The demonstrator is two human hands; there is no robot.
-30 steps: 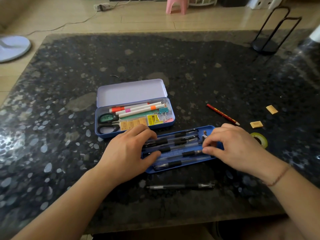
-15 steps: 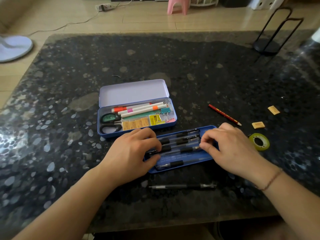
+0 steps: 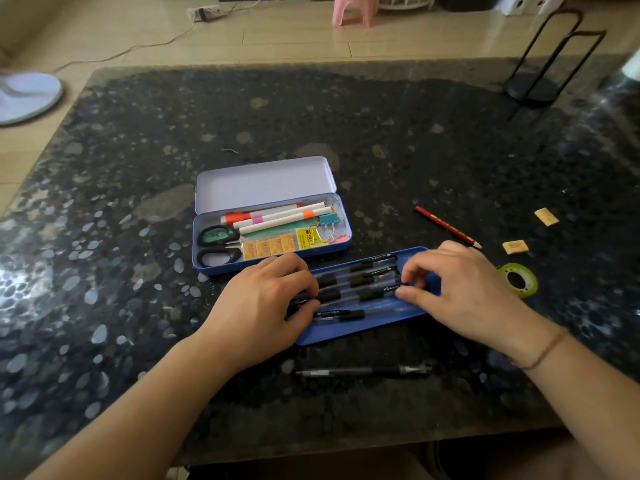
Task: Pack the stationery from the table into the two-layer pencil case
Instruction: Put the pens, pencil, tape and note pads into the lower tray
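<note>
The blue pencil case (image 3: 341, 249) lies open, lid back, holding scissors (image 3: 217, 244), markers, clips and yellow erasers. In front of it lies the blue inner tray (image 3: 360, 330) with several black pens (image 3: 360, 282) in a row. My left hand (image 3: 263, 306) rests on the tray's left end, fingers pressing on the pen ends. My right hand (image 3: 460, 289) covers the right end, thumb and fingertips pinching pen tips. One black pen (image 3: 363, 371) lies on the table below the tray. A red pencil (image 3: 448, 226), two tan erasers (image 3: 515, 246) and a tape roll (image 3: 518, 280) lie to the right.
The dark speckled table (image 3: 138, 237) reaches to a near edge just below the loose pen. A black wire stand (image 3: 540, 77) occupies the back right corner. Beyond the table are a white fan base (image 3: 24, 95), a power cord and a pink stool (image 3: 351, 10) on the floor.
Both hands have shifted slightly on the tray, with my right fingers working inward along the pens. The tray and case stay where they were.
</note>
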